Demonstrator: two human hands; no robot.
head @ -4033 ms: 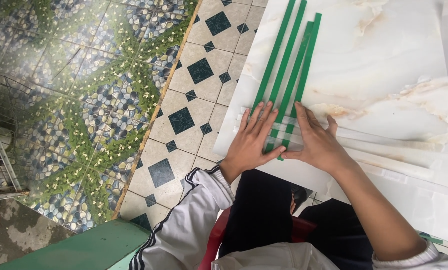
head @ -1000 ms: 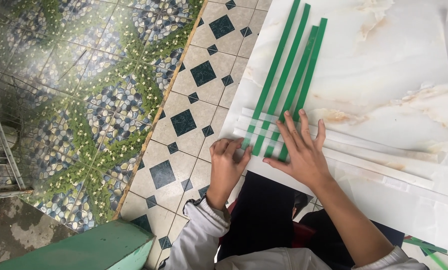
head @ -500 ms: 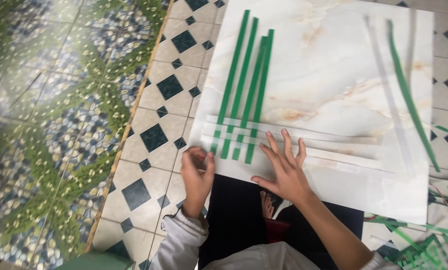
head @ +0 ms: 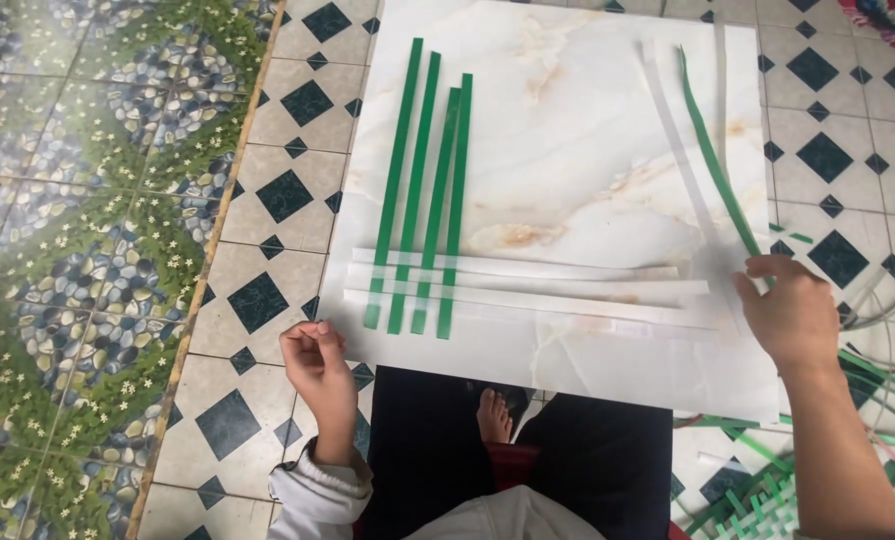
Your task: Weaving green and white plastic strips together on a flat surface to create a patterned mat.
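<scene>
A pale marble-patterned board (head: 568, 130) lies on the tiled floor. Several long green strips (head: 431, 190) lie side by side on its left half, woven at their lower ends through three white strips (head: 568, 290) that run across. My left hand (head: 318, 368) hovers at the board's lower left corner, its fingers curled on nothing. My right hand (head: 790, 315) is at the board's right edge, its fingers closed over the lower end of a loose green strip (head: 713, 150). A loose white strip (head: 673, 140) lies just left of that one.
My bare foot (head: 492, 415) and dark trouser legs show below the board. More green strips and a woven piece (head: 768, 495) lie on the floor at the lower right. Patterned floor tiles (head: 98, 230) cover the left.
My right hand left the woven strips and moved right to the loose green strip. My left hand drew back off the board to its lower left corner.
</scene>
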